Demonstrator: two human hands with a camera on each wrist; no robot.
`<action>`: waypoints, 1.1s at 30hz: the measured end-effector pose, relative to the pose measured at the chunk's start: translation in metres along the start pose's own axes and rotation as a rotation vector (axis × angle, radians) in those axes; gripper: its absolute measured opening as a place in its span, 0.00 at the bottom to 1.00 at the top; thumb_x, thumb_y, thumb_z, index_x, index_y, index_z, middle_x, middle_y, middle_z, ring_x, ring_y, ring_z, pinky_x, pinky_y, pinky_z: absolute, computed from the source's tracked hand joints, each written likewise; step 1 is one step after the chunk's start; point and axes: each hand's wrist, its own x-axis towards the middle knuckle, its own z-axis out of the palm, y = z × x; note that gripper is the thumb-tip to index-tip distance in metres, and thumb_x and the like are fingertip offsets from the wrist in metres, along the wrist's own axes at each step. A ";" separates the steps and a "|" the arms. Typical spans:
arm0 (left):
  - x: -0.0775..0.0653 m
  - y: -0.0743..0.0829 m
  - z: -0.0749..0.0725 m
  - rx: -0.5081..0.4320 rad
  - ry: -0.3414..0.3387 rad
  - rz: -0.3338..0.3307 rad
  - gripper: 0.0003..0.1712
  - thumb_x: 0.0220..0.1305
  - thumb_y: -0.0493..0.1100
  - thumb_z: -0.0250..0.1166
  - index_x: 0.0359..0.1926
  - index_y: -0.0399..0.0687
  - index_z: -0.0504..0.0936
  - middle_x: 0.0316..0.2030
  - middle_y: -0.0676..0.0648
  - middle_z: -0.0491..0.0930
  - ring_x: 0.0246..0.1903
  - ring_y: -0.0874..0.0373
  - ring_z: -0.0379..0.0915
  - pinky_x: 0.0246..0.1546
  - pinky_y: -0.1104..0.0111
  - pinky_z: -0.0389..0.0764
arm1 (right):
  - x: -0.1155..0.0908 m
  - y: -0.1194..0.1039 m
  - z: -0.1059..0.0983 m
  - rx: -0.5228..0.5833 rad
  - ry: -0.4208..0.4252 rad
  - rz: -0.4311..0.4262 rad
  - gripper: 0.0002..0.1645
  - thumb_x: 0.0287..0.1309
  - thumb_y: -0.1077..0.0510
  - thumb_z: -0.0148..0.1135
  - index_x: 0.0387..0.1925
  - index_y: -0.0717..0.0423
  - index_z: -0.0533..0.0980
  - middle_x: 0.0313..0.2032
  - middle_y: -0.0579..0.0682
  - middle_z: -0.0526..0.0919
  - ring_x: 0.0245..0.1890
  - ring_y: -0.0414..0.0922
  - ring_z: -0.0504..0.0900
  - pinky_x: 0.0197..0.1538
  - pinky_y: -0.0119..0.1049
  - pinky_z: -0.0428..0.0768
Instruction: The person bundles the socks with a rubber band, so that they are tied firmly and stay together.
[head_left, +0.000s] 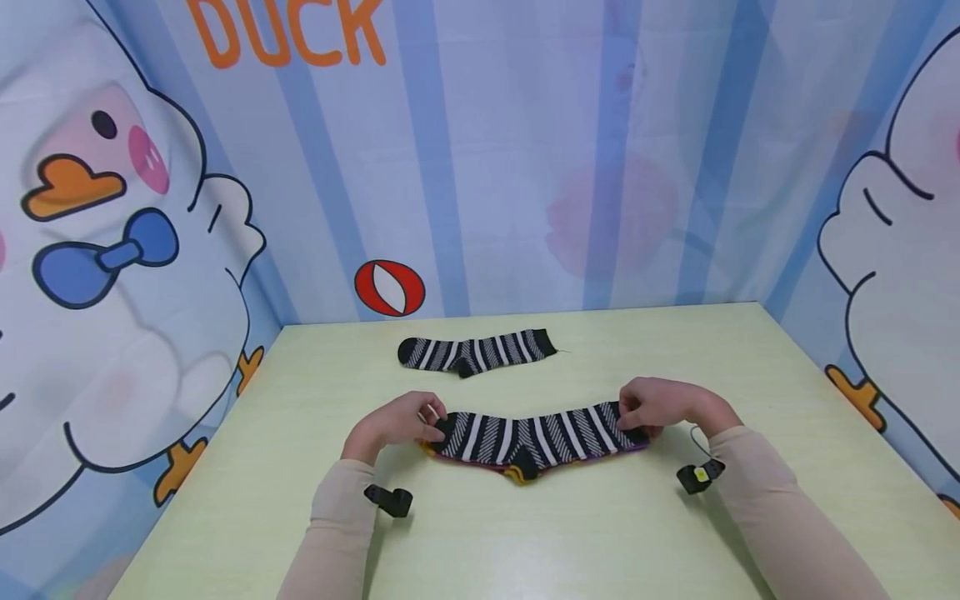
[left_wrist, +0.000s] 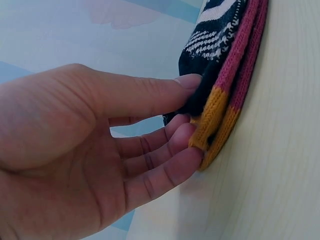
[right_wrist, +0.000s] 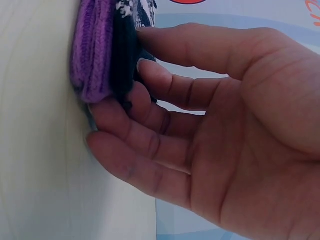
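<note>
Striped sock (head_left: 536,437), black, gray and white: lies crosswise on the near-middle tabletop (head_left: 487,542) between your hands, toe to your left, cuff to your right. Under it, colored knit layers (left_wrist: 215,110), edges showing: pink with mustard tips at your left, purple at the cuff end, mustard at the heel.

Your left hand (head_left: 401,419): nearly closed, pinching the toe end; thumb on the black toe, other fingers curled at the mustard tips. Your right hand (head_left: 663,400): partly closed at the opposite end, thumb and forefinger at the black cuff, other fingers curled beside and under the purple edge.

Second striped sock (head_left: 480,352), same pattern: flat beyond the first, well apart from both hands, toe also left, a loose thread at its cuff.

Behind the tabletop, a blue-striped backdrop (head_left: 510,125) with orange "DUCK" lettering. Small black camera at each of your sleeves.
</note>
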 end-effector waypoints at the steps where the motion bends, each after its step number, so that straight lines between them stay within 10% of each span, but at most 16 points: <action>1: 0.000 0.001 0.000 -0.003 -0.001 0.000 0.13 0.60 0.32 0.71 0.45 0.40 0.78 0.36 0.45 0.75 0.34 0.54 0.73 0.36 0.65 0.77 | -0.001 0.000 0.000 0.000 0.000 -0.002 0.11 0.65 0.58 0.65 0.29 0.57 0.73 0.24 0.50 0.76 0.21 0.45 0.76 0.31 0.41 0.77; 33: 0.008 -0.006 -0.016 -0.005 0.154 -0.035 0.11 0.71 0.40 0.61 0.50 0.39 0.77 0.40 0.43 0.79 0.35 0.52 0.76 0.35 0.64 0.79 | 0.005 -0.022 -0.033 -0.029 0.160 -0.036 0.07 0.68 0.59 0.59 0.37 0.61 0.76 0.31 0.58 0.81 0.29 0.54 0.82 0.33 0.42 0.80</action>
